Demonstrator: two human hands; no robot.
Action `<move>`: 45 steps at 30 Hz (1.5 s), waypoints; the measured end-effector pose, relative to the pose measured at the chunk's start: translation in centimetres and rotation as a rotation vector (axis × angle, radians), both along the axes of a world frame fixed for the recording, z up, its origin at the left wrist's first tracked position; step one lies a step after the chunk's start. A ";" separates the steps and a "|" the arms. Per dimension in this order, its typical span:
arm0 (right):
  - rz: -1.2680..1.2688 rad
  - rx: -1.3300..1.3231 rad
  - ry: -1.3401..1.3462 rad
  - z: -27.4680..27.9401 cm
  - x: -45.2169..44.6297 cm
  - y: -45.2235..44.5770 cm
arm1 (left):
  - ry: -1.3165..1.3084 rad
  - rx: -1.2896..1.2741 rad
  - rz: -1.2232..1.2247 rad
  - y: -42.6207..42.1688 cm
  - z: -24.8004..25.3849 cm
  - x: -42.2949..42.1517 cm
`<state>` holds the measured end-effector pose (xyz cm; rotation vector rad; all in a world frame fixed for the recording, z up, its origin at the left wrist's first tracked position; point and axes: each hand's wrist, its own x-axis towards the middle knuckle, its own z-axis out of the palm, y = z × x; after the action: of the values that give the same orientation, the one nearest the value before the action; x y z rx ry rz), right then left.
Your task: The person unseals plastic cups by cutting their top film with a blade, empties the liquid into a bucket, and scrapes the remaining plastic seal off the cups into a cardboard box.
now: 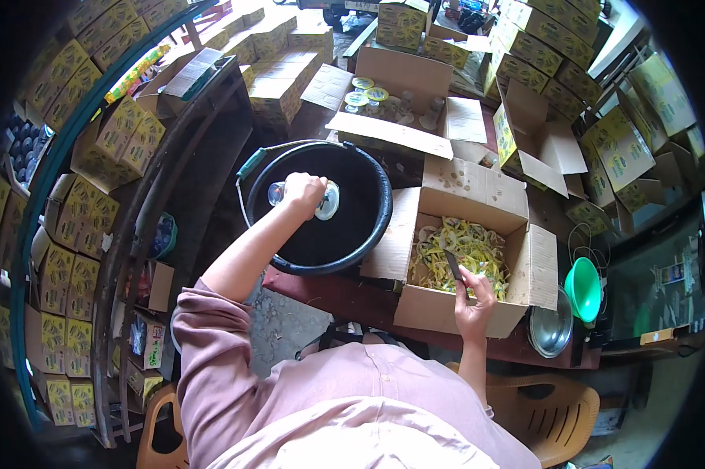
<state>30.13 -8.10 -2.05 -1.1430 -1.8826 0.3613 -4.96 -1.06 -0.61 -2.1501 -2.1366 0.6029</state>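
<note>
My left hand [304,191] reaches over a large black bucket [380,234] and is closed around a clear cup-like container [328,201], held sideways above the dark inside. One end of it shows on each side of my fist; I cannot tell whether it is one piece or two. My right hand [476,305] pinches a thin dark knife-like blade [452,264], pointing up and away from me. The blade is over an open cardboard box [446,306] that holds a heap of yellow and whitish scraps [462,242].
Behind the bucket, an open carton [391,129] holds clear containers and several yellow-green round lids [376,94]. A green bowl [583,289] and a metal bowl [550,328] sit at right. Stacked yellow cartons [118,148] fill the left shelves. A plastic chair [547,414] stands beside me.
</note>
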 end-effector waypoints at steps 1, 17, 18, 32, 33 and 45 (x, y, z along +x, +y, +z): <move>0.002 0.009 0.001 0.0 -0.1 0.0 | 0.046 -0.017 -0.003 0.1 -0.4 0.1; -0.091 0.035 0.095 -0.7 2.6 -0.1 | 0.571 -0.169 -0.232 2.7 0.9 1.2; -0.100 0.037 0.100 -0.8 3.1 -0.1 | 0.413 -0.175 -0.180 2.3 0.7 1.2; -0.167 0.043 0.042 0.3 13.8 0.9 | 0.056 -0.547 0.491 1.1 3.2 4.2; -0.167 0.037 0.029 0.7 14.2 0.9 | 0.094 -0.772 0.510 1.1 2.1 5.1; -0.125 0.028 0.032 0.1 19.0 0.8 | 0.025 -0.190 0.632 -1.4 1.5 5.5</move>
<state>49.15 -7.32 -1.91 -1.2222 -1.7730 0.2812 0.53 -2.48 0.94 -1.4814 -2.8443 0.8876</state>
